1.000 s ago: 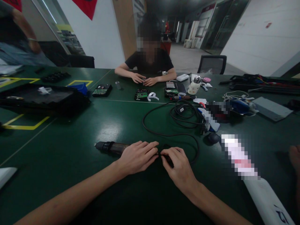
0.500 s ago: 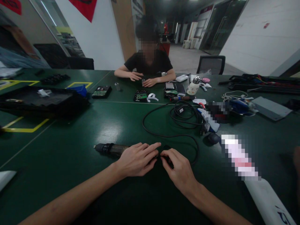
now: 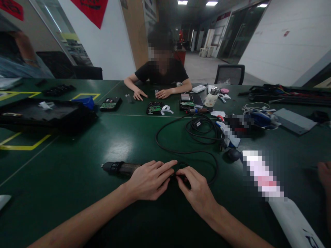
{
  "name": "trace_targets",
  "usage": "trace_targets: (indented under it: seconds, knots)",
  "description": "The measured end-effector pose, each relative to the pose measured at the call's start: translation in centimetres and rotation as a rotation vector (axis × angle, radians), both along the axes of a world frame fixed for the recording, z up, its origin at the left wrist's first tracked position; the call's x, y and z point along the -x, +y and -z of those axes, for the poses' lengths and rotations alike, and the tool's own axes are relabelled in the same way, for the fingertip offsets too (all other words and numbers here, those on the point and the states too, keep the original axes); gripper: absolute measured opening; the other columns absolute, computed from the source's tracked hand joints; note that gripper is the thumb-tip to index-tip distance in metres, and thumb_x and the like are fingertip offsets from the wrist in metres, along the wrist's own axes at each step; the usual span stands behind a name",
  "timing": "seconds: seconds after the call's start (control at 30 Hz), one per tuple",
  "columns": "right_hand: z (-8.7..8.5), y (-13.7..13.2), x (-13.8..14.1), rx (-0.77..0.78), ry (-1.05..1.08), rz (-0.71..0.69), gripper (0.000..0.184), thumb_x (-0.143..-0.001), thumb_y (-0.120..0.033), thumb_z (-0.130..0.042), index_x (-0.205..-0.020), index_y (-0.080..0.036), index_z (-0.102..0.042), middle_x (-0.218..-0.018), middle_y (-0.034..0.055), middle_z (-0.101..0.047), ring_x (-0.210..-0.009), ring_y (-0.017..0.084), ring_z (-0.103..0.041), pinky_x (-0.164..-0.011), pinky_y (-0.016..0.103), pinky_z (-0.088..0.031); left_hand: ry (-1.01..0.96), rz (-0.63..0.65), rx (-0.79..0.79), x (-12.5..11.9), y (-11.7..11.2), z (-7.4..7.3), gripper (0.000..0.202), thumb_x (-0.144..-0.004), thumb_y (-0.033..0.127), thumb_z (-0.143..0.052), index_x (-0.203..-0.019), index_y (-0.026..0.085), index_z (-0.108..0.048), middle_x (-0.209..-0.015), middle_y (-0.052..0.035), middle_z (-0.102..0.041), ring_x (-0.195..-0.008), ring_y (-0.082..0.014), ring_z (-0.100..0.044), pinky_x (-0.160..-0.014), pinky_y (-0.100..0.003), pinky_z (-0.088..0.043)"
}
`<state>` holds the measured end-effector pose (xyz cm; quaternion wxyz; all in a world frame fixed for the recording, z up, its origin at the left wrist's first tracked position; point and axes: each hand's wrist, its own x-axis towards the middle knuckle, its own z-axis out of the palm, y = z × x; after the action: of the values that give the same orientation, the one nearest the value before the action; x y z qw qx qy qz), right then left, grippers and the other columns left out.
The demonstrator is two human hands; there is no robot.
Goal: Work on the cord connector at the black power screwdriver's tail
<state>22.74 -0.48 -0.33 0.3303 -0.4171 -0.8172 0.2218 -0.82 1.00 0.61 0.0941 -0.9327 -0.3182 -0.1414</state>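
Observation:
On the green table lies a dark electric screwdriver, its narrow tip pointing left. My left hand is wrapped over its rear half, with the index finger stretched to the right, and hides much of the body. Just beyond the tool's rear end, my right hand pinches thumb and fingers together at the end of a black cable. The fingers cover the pinched part, so I cannot tell whether it touches the tool. From there the cable curves back into a loose coil.
A person sits opposite with both hands on the table, near circuit-board parts and a patterned bottle. A black tray stands at left. Cables and tools crowd the right, beside a partly blurred white object. Another hand shows at the right edge.
My view has tilted up slightly. Both my hands keep nearly the same hold at the screwdriver's rear. The person opposite has lowered one hand nearer the table.

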Motion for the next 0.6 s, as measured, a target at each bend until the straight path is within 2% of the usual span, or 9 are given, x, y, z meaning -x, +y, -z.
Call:
trace_targets:
  seconds: [0.07, 0.2, 0.37, 0.53, 0.6]
  knots:
    - [-0.1, -0.01, 0.02, 0.002, 0.002, -0.004, 0.018, -0.101, -0.011, -0.055, -0.111, -0.024, -0.064, -0.104, 0.0054, -0.069, -0.095, 0.023, -0.069, -0.08, 0.037, -0.06, 0.022, 0.008, -0.011, 0.08, 0.02, 0.12, 0.031, -0.103, 0.031, -0.049, -0.126, 0.018, -0.064, -0.162, -0.0066, -0.043, -0.105, -0.0214, -0.068, -0.081, -0.037, -0.056]
    - [-0.33, -0.1, 0.04, 0.017, 0.005, -0.017, 0.017, -0.102, -0.012, -0.054, -0.111, -0.023, -0.064, -0.106, 0.006, -0.069, -0.096, 0.023, -0.068, -0.08, 0.037, -0.059, 0.022, -0.049, -0.027, -0.01, -0.04, 0.25, 0.027, -0.106, 0.032, -0.046, -0.116, 0.018, -0.067, -0.158, -0.0069, -0.047, -0.102, -0.0202, -0.069, -0.082, -0.037, -0.056]
    - [-0.1, -0.12, -0.01, 0.049, 0.016, -0.015, 0.018, -0.1, -0.011, -0.057, -0.112, -0.023, -0.063, -0.107, 0.0064, -0.068, -0.096, 0.023, -0.067, -0.083, 0.038, -0.059, 0.01, -0.01, 0.007, 0.0, -0.15, -0.04, 0.03, -0.104, 0.033, -0.049, -0.124, 0.019, -0.064, -0.161, -0.0066, -0.043, -0.104, -0.0205, -0.069, -0.085, -0.037, -0.057]
    - [-0.08, -0.07, -0.07, 0.065, 0.035, -0.017, 0.02, -0.098, -0.008, -0.057, -0.111, -0.023, -0.063, -0.106, 0.0056, -0.067, -0.094, 0.022, -0.067, -0.082, 0.036, -0.059, -0.043, -0.053, -0.017, -0.11, -0.19, 0.05, 0.025, -0.106, 0.032, -0.048, -0.113, 0.018, -0.067, -0.158, -0.0063, -0.048, -0.105, -0.0194, -0.069, -0.086, -0.036, -0.057]
    - [-0.22, -0.06, -0.07, 0.067, 0.033, -0.018, 0.02, -0.098, -0.008, -0.057, -0.11, -0.023, -0.063, -0.105, 0.0053, -0.067, -0.094, 0.022, -0.067, -0.081, 0.035, -0.058, -0.052, -0.059, 0.0, -0.19, -0.19, -0.06, 0.027, -0.105, 0.036, -0.049, -0.115, 0.018, -0.067, -0.157, -0.0067, -0.049, -0.104, -0.0198, -0.069, -0.085, -0.036, -0.057]
